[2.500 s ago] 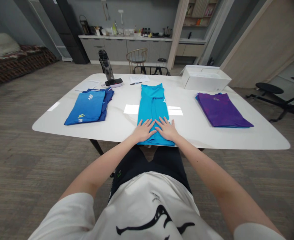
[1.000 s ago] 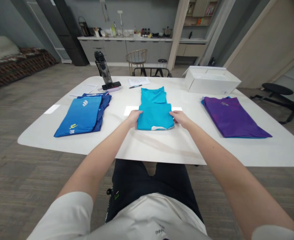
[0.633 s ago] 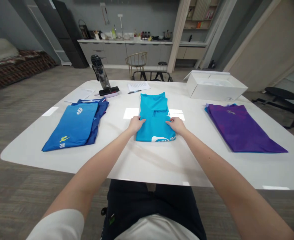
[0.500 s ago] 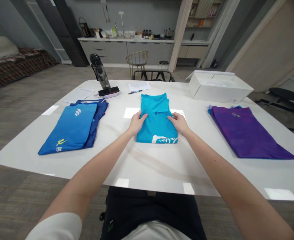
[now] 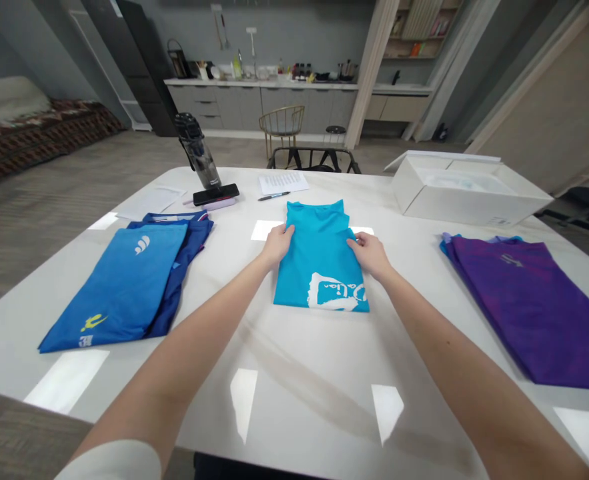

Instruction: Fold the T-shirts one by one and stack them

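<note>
A turquoise T-shirt [image 5: 319, 253], folded into a narrow rectangle with white lettering along its near edge, lies in the middle of the white table [image 5: 294, 373]. On its left edge my left hand [image 5: 278, 244] is closed, thumb on top and fingers at the side. My right hand [image 5: 371, 253] pinches the opposite edge, where a bit of fabric sticks out by the thumb. To the left rests a stack of folded blue shirts [image 5: 124, 280]. A folded purple shirt [image 5: 549, 300] lies on the right, over other fabric.
An open white box [image 5: 469, 190] stands at the back right. At the back left are a dark water bottle [image 5: 199, 153], a black phone [image 5: 216, 195] and papers [image 5: 151, 201]. A pen [image 5: 274, 196] lies by a printed sheet [image 5: 284, 182]. Beyond the far edge is a black chair [image 5: 314, 159].
The turquoise shirt's upper layer now lies smoother and more of its white print shows. Both hands stay at its sides. The camera view has shifted, so the table looks nearer.
</note>
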Motion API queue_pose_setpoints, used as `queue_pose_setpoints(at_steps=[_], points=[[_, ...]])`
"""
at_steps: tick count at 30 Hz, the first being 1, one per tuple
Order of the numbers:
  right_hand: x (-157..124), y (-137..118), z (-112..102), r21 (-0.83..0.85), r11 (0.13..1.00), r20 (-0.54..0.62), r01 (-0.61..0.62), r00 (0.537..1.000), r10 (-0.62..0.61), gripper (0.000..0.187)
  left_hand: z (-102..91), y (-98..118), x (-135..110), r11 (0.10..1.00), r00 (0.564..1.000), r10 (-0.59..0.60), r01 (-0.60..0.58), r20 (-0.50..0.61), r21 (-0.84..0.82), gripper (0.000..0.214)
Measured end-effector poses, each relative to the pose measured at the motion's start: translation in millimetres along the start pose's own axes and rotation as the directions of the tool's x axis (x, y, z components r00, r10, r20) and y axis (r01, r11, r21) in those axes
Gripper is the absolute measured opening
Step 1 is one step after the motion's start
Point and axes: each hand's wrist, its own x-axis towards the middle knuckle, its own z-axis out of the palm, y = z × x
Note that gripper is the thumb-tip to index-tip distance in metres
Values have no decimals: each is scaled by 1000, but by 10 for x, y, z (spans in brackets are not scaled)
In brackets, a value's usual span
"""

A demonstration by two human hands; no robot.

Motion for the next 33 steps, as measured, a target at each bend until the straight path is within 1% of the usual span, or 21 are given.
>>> queue_pose_setpoints(at_steps=[3,5,7,9,10,12,14,15,16,17,19,20,21,22,24,25,26,27,28,30,33], points=[[236,-38,-32,169,984,-88,55,995,-40,31,2,149,297,990,990,135,-137,-41,-31,31],[441,-53,-19,215,974,-143,75,989,-45,33,16,174,516,989,986,149,-150,-70,-3,30],[642,-43,21,171,984,-162,56,986,-28,31,27,129,720,989,991,107,-98,-81,107,27],[814,-15,73,64,998,-119,0,993,8,24,31,57,899,969,995,60,-40,-76,244,29],[889,0,97,12,1000,-91,-25,996,26,21,31,30,979,955,996,59,-35,-72,294,30],[1030,24,135,-32,999,-63,-29,998,27,19,33,16,1128,936,990,129,-100,-64,339,28],[1178,38,162,5,1000,-104,23,994,-22,24,45,53,1262,911,967,244,-200,-80,361,25],[1257,44,176,26,998,-135,54,990,-50,27,57,80,1319,896,955,280,-224,-95,383,26],[1336,51,193,35,997,-156,74,985,-68,29,72,106,1367,882,950,291,-222,-110,416,26],[1411,59,215,24,997,-163,73,984,-68,30,93,127,1401,868,953,277,-194,-122,458,26],[1528,74,277,-67,997,-126,28,991,-37,30,151,150,1421,818,956,253,-130,-149,561,22],[1562,73,319,-139,990,-109,6,994,-21,31,190,154,1407,779,950,274,-128,-150,614,23],[1576,62,367,-213,977,-103,1,994,-24,34,237,154,1381,735,939,319,-157,-132,660,28],[1572,39,422,-276,961,-108,23,993,-55,38,291,149,1347,689,923,375,-215,-86,692,36],[1518,-39,557,-342,927,-101,157,974,-202,45,416,124,1277,609,889,452,-368,74,703,45],[1477,-88,636,-346,905,-65,248,956,-287,46,483,99,1249,586,879,447,-428,166,688,46],[1433,-136,718,-335,881,-1,333,935,-354,46,546,64,1227,573,878,412,-458,245,679,46],[1389,-178,801,-320,860,82,397,916,-392,47,604,19,1214,563,882,362,-465,301,683,45],[1348,-211,878,-318,849,156,423,906,-393,49,651,-33,1208,550,890,311,-456,335,700,45],[1286,-244,993,-358,838,251,412,907,-339,51,704,-145,1211,522,907,231,-422,354,741,48],[1244,-227,1021,-448,829,272,334,935,-229,57,679,-260,1226,519,927,197,-374,318,769,54]])
